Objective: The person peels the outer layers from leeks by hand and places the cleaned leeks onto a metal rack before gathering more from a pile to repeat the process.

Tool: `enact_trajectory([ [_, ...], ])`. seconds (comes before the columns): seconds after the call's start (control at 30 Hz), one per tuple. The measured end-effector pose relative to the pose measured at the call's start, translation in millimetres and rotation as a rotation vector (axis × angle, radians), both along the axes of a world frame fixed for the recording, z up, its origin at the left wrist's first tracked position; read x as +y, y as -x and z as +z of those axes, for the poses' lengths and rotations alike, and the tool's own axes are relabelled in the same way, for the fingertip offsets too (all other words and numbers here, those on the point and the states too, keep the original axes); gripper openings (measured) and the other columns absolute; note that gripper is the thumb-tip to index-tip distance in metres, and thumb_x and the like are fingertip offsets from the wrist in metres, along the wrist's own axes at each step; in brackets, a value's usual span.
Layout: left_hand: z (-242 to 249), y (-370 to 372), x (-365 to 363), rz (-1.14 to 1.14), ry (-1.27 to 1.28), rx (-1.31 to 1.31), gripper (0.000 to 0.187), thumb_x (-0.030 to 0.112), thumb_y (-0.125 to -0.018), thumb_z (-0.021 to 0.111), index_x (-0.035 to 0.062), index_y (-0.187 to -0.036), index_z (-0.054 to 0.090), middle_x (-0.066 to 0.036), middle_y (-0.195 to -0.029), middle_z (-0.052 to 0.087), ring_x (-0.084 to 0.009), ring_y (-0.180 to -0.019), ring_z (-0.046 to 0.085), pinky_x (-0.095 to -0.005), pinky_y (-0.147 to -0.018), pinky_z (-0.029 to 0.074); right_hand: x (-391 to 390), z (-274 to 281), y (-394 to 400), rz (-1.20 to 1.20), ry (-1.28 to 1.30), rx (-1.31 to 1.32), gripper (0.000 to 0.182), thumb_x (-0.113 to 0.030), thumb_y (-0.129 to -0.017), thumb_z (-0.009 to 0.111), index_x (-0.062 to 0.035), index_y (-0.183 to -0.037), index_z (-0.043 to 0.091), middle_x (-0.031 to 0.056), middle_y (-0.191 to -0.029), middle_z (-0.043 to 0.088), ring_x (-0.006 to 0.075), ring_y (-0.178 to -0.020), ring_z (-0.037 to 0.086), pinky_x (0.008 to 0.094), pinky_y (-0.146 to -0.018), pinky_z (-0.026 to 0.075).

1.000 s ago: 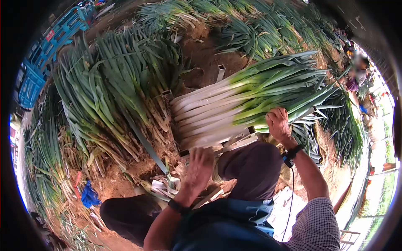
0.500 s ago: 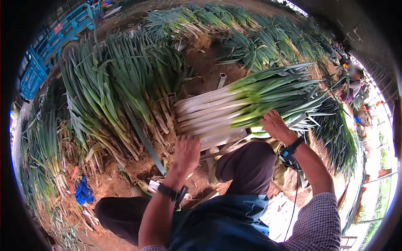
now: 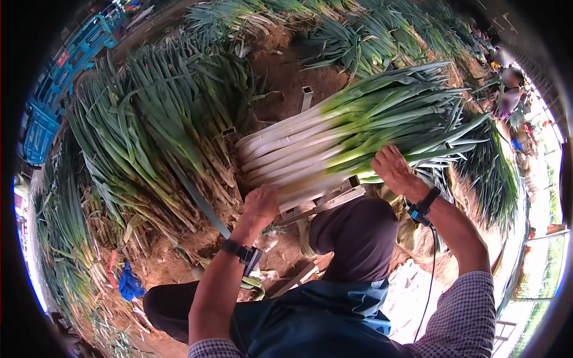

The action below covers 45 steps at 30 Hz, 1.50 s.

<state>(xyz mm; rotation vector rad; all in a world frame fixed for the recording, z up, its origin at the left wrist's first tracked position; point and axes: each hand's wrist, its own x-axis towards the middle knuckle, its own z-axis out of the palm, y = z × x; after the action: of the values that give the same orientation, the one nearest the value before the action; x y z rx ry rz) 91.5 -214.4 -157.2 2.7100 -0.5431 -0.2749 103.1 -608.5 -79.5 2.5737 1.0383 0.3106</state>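
Note:
Peeled leeks (image 3: 298, 140) lie side by side on a low metal stand (image 3: 334, 203), white stems to the left and green leaves to the right. My left hand (image 3: 261, 203) is closed at the root end of the nearest leek, whose white stem is blurred. Further along, where that leek turns green, the fingers of my right hand (image 3: 394, 170) are curled round it. The exact grip of both hands is partly hidden by their backs. Each wrist wears a dark strap.
Unpeeled leeks (image 3: 161, 131) with soil on their roots stand heaped at left. More leek bundles (image 3: 382, 48) lie behind the stand. A blue cloth (image 3: 130, 281) lies on the soil, a blue cart (image 3: 77, 59) stands far left, and other people (image 3: 510, 95) are far right.
The view has shifted slightly. My left hand has moved a little up and left against the stand, and the nearest stem is blurred by motion beside the row. My right hand keeps its hold.

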Motion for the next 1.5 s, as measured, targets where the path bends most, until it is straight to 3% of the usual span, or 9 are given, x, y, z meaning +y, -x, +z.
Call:
enact_trajectory([
  [0.27, 1.6, -3.1, 13.0, -0.047, 0.139, 0.119, 0.024, 0.024, -0.092, 0.06, 0.0063, -0.103, 0.071, -0.019, -0.106, 0.066, -0.0373, -0.102, 0.064, -0.0467, -0.089, 0.05, 0.7, -18.5, 55.8, -0.455, -0.951, 0.007, 0.018, -0.015, -0.086, 0.072, -0.0001, -0.095, 0.068, 0.0144, -0.089, 0.068, 0.0316, -0.081, 0.065, 0.0423, -0.075, 0.053],
  [0.4, 5.6, -16.8, 8.2, -0.062, 0.323, 0.201, 0.025, 0.025, -0.093, 0.063, 0.0048, -0.106, 0.071, -0.019, -0.098, 0.068, -0.0361, -0.096, 0.066, -0.0433, -0.086, 0.051, -1.0, -57.2, 70.6, -1.019, -1.726, 0.82, 0.036, -0.03, -0.095, 0.068, 0.005, -0.1, 0.067, 0.0086, -0.085, 0.07, 0.0162, -0.071, 0.067, 0.0327, -0.068, 0.057],
  [0.6, 3.2, -13.9, 0.2, -0.104, 0.354, 0.11, 0.017, 0.014, -0.093, 0.063, 0.0019, -0.102, 0.071, -0.021, -0.092, 0.069, -0.0382, -0.09, 0.067, -0.042, -0.079, 0.053, 20.8, -58.0, 54.4, -0.865, -2.196, 0.789, 0.04, -0.039, -0.094, 0.07, -0.0011, -0.105, 0.064, 0.0055, -0.081, 0.066, 0.0156, -0.068, 0.064, 0.0321, -0.063, 0.057],
  [0.83, 2.1, -12.9, 2.9, -0.289, 0.219, -0.079, 0.011, 0.004, -0.092, 0.053, 0.0014, -0.093, 0.064, -0.021, -0.087, 0.065, -0.043, -0.084, 0.063, -0.0494, -0.074, 0.051, 32.0, -52.4, 39.7, -1.077, -2.3, 0.629, 0.046, -0.044, -0.09, 0.073, -0.0011, -0.105, 0.064, 0.0101, -0.087, 0.063, 0.0193, -0.071, 0.064, 0.0337, -0.064, 0.057],
  [0.93, 2.8, -12.2, 3.7, -0.304, 0.359, -0.029, 0.009, 0.003, -0.091, 0.054, 0.0032, -0.09, 0.063, -0.021, -0.085, 0.063, -0.0426, -0.083, 0.063, -0.0498, -0.072, 0.051, 10.6, -81.2, 46.8, -0.581, -1.841, 0.446, 0.04, -0.011, -0.098, 0.064, -0.011, -0.138, 0.057, 0.0128, -0.096, 0.065, 0.0188, -0.081, 0.068, 0.0316, -0.069, 0.061],
  [1.13, 2.7, -11.7, 7.5, -0.251, 0.23, -0.094, 0.01, 0.009, -0.09, 0.056, 0.0039, -0.088, 0.065, -0.022, -0.085, 0.065, -0.0419, -0.086, 0.064, -0.0499, -0.073, 0.05, -4.1, -88.4, 37.8, -0.469, -1.652, 0.277, 0.068, 0.015, -0.089, 0.06, -0.0226, -0.145, 0.053, 0.0137, -0.094, 0.065, 0.0189, -0.079, 0.068, 0.0303, -0.068, 0.061],
  [1.2, 7.3, -14.3, 7.9, -0.208, 0.312, -0.008, 0.01, 0.009, -0.091, 0.057, 0.0037, -0.09, 0.066, -0.023, -0.086, 0.065, -0.0427, -0.087, 0.064, -0.0498, -0.074, 0.05, -1.8, -85.5, 38.9, -0.456, -1.576, 0.226, 0.048, 0.004, -0.089, 0.068, -0.0095, -0.135, 0.06, 0.0129, -0.09, 0.065, 0.0197, -0.077, 0.067, 0.0326, -0.067, 0.059],
  [1.33, 13.7, -13.8, 4.8, -0.159, 0.309, 0.01, 0.012, 0.012, -0.091, 0.06, 0.0026, -0.094, 0.067, -0.023, -0.089, 0.066, -0.0433, -0.09, 0.063, -0.0491, -0.076, 0.051, 11.9, -47.0, 35.0, -0.743, -2.38, 0.708, 0.034, -0.027, -0.091, 0.075, 0.0023, -0.103, 0.063, 0.0108, -0.091, 0.066, 0.02, -0.081, 0.067, 0.033, -0.071, 0.056],
  [1.5, 20.5, -5.0, 8.4, -0.116, 0.371, 0.073, 0.018, 0.019, -0.091, 0.064, 0.0026, -0.097, 0.068, -0.022, -0.091, 0.066, -0.043, -0.091, 0.064, -0.0484, -0.078, 0.051, 1.3, -67.8, 46.2, -0.439, -1.7, 0.413, 0.025, -0.011, -0.095, 0.068, 0.0013, -0.117, 0.066, 0.0097, -0.098, 0.067, 0.0193, -0.089, 0.069, 0.0309, -0.076, 0.058],
])
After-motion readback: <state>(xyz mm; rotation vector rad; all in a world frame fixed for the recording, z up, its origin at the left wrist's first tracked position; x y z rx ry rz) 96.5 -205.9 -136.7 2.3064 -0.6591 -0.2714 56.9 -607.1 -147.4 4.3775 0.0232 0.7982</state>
